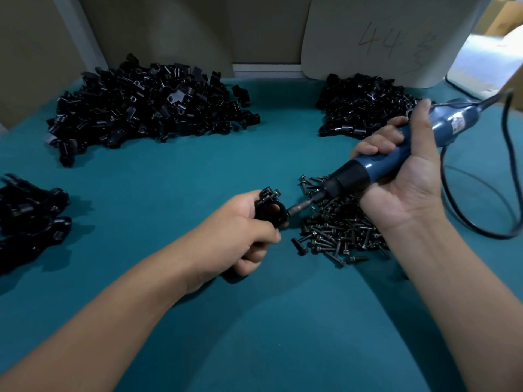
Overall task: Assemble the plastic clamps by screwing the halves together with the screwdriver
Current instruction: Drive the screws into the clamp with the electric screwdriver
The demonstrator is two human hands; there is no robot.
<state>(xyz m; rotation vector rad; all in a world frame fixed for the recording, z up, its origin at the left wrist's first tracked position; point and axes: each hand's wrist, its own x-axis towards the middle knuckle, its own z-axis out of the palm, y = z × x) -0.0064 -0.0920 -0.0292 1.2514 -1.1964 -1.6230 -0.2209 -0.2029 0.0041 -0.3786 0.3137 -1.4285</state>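
My left hand [240,236] grips a black plastic clamp [270,209] just above the green table, its round opening facing me. My right hand [402,179] is wrapped around a blue electric screwdriver [396,157]. The tool slants down to the left, and its metal bit [301,206] touches the clamp's right side. A heap of dark screws [336,230] lies under and beside my right wrist.
A large pile of black clamp halves [152,106] sits at the back left and a smaller pile [365,106] at the back right. Assembled clamps [28,219] lie at the left edge. The screwdriver's cable [452,210] loops to the right. A grey bin [382,38] stands behind.
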